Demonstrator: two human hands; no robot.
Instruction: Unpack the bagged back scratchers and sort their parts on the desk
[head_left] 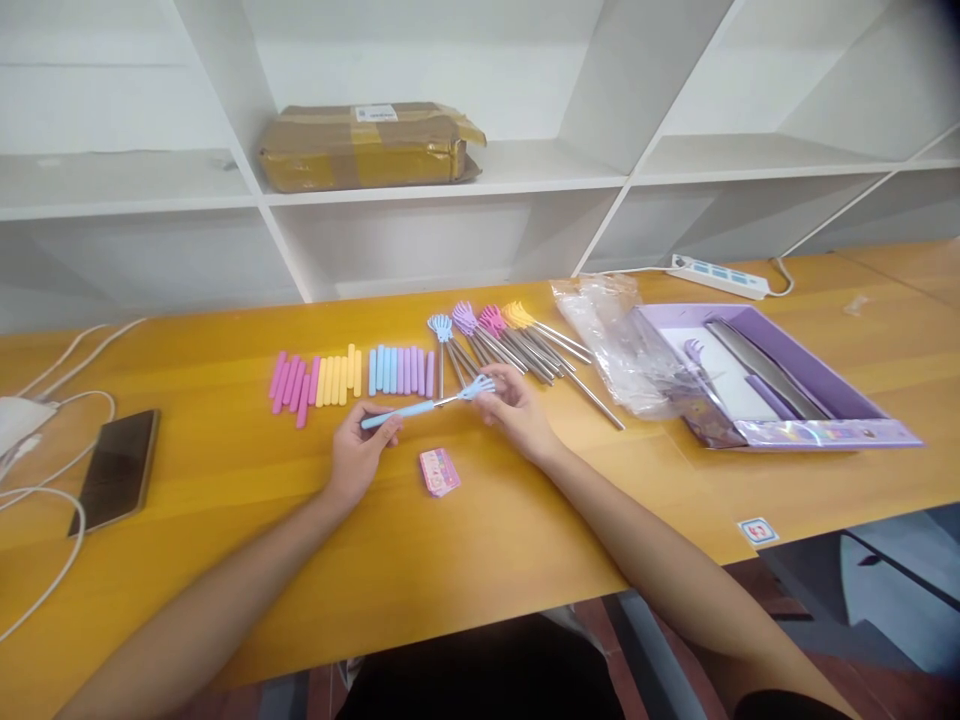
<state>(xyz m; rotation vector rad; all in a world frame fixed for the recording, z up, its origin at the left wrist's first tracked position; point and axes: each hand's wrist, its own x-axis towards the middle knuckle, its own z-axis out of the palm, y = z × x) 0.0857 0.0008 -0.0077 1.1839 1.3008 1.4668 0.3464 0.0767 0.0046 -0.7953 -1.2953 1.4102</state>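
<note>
A light blue back scratcher [409,410] with a short metal rod and a claw-shaped head is held level between both hands. My left hand [358,450] is closed round its blue handle. At the other end, my right hand [517,410] pinches the blue claw head. Just below lies a small stack of pink printed cards [439,471]. Behind the hands are rows of pink sleeves [292,385], yellow sleeves [337,378], blue sleeves [383,370] and purple sleeves [415,371]. Metal rods with blue, purple [465,318], pink and yellow claw heads [517,316] fan out beyond my right hand.
To the right, a purple display box [885,432] holds a few long pieces, beside crumpled clear plastic bags [630,350]. A power strip [720,276] lies behind it. At left are a phone [116,468] and white cables [71,560]. A taped carton [367,150] sits on the shelf.
</note>
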